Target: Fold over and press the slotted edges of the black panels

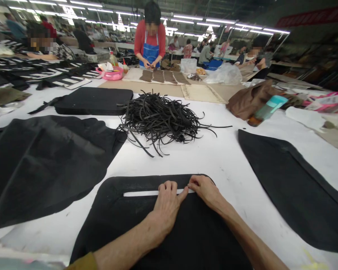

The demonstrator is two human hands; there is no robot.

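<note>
A black fabric panel [135, 225] with rounded corners lies in front of me on the white table. Near its far edge runs a long narrow slot [141, 194], with white showing through. My left hand [167, 206] rests across the slot, fingers bent and closed against the panel, thumb pointing right. Close by, at the slot's right end, my right hand [204, 189] is closed in a pinch at the edge of the fabric. Both thumbs nearly meet. Whether a small strip sits between the right fingertips is hidden.
Beyond the panel is a tangled heap of thin black strips [160, 118]. Black panels [92, 101] are stacked behind it; more black fabric lies left [50, 161] and right [293, 183]. A turquoise-capped bottle [267, 110] lies at right. Across the table stands a person [150, 41] in a blue apron.
</note>
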